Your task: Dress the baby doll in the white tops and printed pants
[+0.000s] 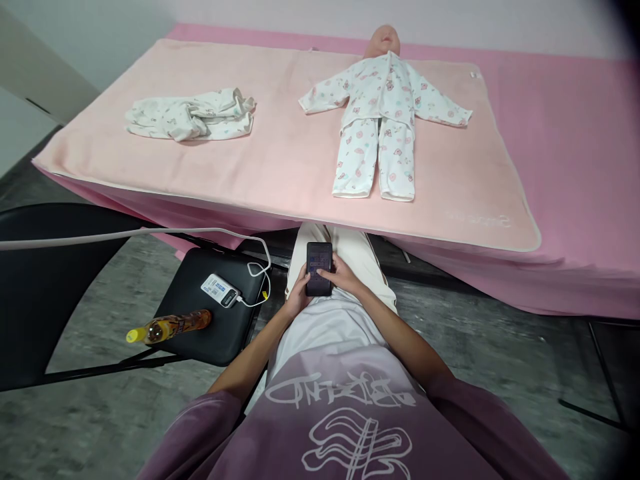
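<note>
A dark smartphone (319, 283) rests above my lap, held upright between both hands. My left hand (299, 291) grips its left edge, the thumb on its side. From the right, my right hand (344, 275) holds the other edge with its thumb over the screen. On the bed-like table beyond lies a baby doll (386, 41), face up. It is dressed in a printed white top (383, 87) with sleeves spread wide and matching trousers (356, 157). Left of the doll lies a folded bundle of printed white clothing (193, 117).
A pale pink mat (280, 160) covers much of the table over a darker pink cloth (575, 167). On the black chair (225, 340) at my left are a white power bank (220, 290) with a cable (220, 231) and a yellow-capped drink bottle (173, 327).
</note>
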Demonstrator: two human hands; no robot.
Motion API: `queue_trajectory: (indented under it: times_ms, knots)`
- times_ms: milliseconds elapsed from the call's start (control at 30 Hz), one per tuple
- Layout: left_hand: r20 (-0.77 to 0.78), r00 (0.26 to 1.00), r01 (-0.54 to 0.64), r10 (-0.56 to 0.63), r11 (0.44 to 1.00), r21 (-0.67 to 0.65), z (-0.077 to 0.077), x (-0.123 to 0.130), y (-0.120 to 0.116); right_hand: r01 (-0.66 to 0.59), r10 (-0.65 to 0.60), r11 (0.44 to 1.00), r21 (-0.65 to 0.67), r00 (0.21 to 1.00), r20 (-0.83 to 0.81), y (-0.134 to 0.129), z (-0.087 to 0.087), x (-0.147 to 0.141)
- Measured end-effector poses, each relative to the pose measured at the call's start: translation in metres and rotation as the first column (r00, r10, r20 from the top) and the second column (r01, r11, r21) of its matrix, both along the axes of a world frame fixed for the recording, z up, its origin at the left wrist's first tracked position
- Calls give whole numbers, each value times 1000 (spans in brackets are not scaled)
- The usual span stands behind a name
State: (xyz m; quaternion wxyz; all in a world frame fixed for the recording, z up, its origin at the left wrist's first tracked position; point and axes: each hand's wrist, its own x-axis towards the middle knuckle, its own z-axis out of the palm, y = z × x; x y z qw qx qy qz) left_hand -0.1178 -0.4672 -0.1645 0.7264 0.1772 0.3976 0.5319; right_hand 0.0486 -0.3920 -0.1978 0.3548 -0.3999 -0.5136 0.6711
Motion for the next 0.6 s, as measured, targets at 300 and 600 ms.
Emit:
queue_trajectory:
  times_ms: [300,600]
  knots:
    - [-4,1000,2,-2,1000,1,-4,-2,1,-25,25,1000,-7,1000,0,1,-3,3]
    - [-56,997,48,-46,999,25,-1,-2,-3,-21,20,1000,-6,999,-37,1,-4,2]
